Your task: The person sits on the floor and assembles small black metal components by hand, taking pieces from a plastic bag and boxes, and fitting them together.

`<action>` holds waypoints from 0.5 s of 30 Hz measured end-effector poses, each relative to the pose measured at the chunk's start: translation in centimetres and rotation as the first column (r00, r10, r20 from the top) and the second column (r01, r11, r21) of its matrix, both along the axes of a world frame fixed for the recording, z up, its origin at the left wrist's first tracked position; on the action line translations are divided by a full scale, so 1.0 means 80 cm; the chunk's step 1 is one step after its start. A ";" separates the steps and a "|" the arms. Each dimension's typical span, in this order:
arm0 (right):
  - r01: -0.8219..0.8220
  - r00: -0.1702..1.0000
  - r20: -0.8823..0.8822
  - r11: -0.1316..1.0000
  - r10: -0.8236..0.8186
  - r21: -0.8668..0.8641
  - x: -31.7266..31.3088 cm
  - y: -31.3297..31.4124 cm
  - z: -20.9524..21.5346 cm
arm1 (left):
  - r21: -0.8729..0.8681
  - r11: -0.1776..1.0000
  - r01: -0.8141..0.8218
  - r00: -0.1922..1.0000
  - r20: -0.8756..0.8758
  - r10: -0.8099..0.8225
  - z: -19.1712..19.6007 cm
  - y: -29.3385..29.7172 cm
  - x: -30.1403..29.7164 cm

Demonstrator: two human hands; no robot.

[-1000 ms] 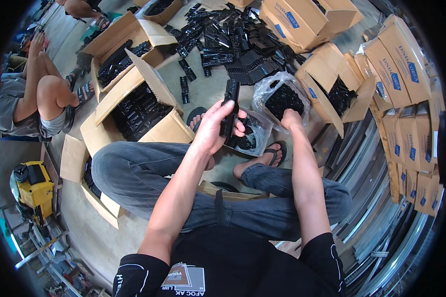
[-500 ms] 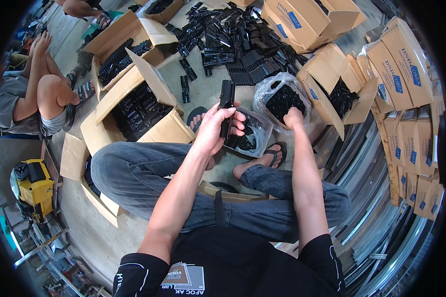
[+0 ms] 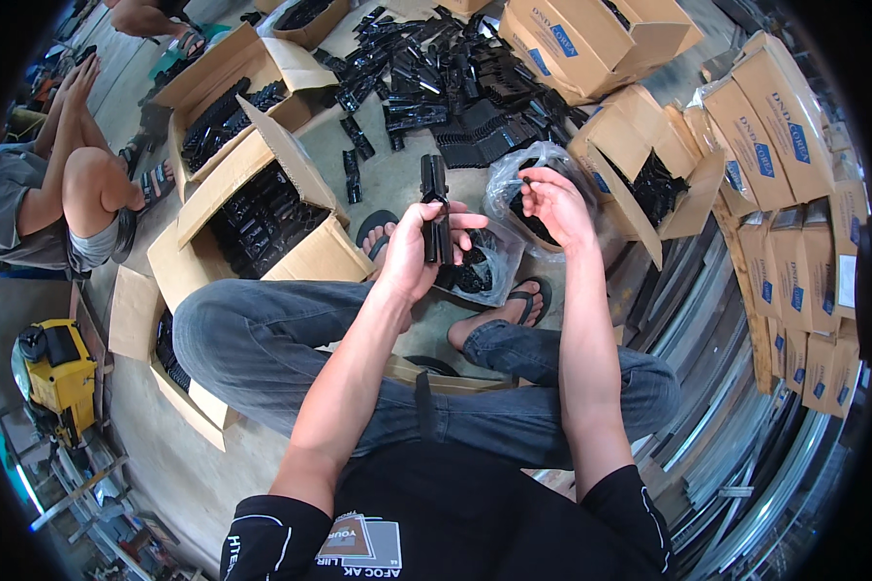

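Note:
In my left hand (image 3: pixel 419 250) stands a glossy black plastic part (image 3: pixel 435 198), long and narrow, upright between thumb and fingers. My right hand (image 3: pixel 560 208) is raised over a clear plastic bag (image 3: pixel 502 198) of small black pieces, its thumb and forefinger pinched on a small dark piece (image 3: pixel 526 182) too small to name. Below and between the hands lies a second clear bag (image 3: pixel 499 281) with black pieces in it. An open carton (image 3: pixel 300 261) packed with rows of black parts stands left of my left hand.
A heap of black parts (image 3: pixel 436 77) covers the floor ahead. Open cartons stand on both sides, one (image 3: pixel 639 107) with black pieces. Stacked cartons (image 3: pixel 785 136) and long metal profiles (image 3: pixel 688 387) line the right. Another person (image 3: pixel 68 184) sits at left, near a yellow machine (image 3: pixel 60 378).
My right hand has come up out of the bag of small black pieces with a small dark piece in its fingertips. My left hand still holds the long black part, slightly turned.

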State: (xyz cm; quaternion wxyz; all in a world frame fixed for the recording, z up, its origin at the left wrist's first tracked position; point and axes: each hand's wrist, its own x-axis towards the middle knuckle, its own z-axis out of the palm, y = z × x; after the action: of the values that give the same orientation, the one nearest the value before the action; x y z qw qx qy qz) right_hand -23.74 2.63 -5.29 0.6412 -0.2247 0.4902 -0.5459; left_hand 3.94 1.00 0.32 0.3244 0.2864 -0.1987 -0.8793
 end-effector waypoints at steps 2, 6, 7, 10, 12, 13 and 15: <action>0.005 1.000 0.008 0.999 -0.005 -0.045 0.019 -0.006 0.031 | -0.001 0.999 -0.047 0.999 0.021 0.047 0.005 -0.001 -0.001; -0.021 1.000 0.010 0.996 0.022 -0.089 0.048 -0.008 0.094 | 0.018 0.996 -0.092 0.995 -0.024 0.092 0.007 -0.002 0.000; -0.018 1.000 0.016 0.994 0.020 -0.108 0.056 -0.002 0.104 | 0.052 0.994 -0.099 0.992 -0.071 0.103 0.008 -0.002 0.001; -0.017 0.998 0.053 0.997 0.021 -0.078 0.077 0.019 0.097 | 0.105 0.988 -0.112 0.981 -0.147 0.127 0.001 -0.006 0.009; -0.027 0.997 0.065 0.997 0.031 -0.070 0.086 0.027 0.092 | 0.121 0.988 -0.101 0.948 -0.290 0.132 -0.007 -0.009 0.014; 0.028 0.989 0.145 0.999 -0.022 -0.040 0.088 0.029 0.084 | 0.122 0.987 -0.105 0.946 -0.293 0.137 -0.011 -0.009 0.015; 0.101 0.962 0.255 0.995 -0.097 -0.003 0.087 0.033 0.066 | 0.107 0.989 -0.106 0.950 -0.282 0.132 -0.007 -0.007 0.012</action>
State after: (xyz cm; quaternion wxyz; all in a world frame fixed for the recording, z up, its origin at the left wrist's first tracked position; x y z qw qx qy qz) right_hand -16.76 5.27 -0.01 0.6690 -0.1330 0.4102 -0.6054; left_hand 4.91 0.41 -0.23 0.3889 0.1813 -0.0917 -0.8986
